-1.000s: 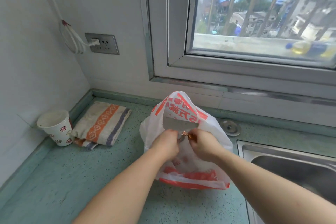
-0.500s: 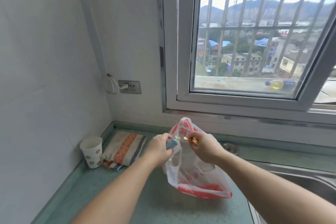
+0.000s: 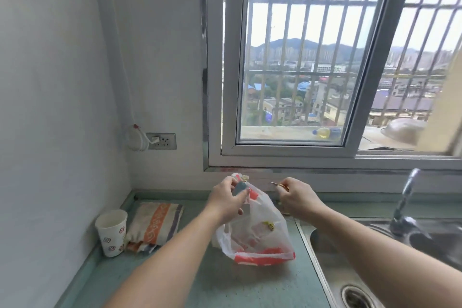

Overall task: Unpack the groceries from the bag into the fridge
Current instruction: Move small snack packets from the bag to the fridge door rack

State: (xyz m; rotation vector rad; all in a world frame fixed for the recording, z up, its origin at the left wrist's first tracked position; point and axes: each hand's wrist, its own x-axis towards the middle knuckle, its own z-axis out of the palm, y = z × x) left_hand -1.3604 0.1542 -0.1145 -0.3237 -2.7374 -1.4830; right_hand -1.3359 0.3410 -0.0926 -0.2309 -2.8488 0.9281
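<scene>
A white plastic bag (image 3: 257,237) with red print stands on the green counter (image 3: 200,282), with small items showing through it. My left hand (image 3: 228,200) grips the bag's gathered top together with a small blue-grey thing. My right hand (image 3: 296,196) is off the bag, to its right, and pinches a small gold-and-orange thing whose tip sticks out to the left. The fridge is not in view.
A paper cup (image 3: 111,231) and a folded striped cloth (image 3: 153,224) sit in the left corner. A steel sink (image 3: 390,265) with a tap (image 3: 406,197) lies to the right. A barred window (image 3: 312,57) and a wall socket (image 3: 161,141) are behind.
My right hand has pulled away from the bag's top to the right, taking the small gold thing with it. The camera has tilted up, and the bag now hangs from my left hand alone.
</scene>
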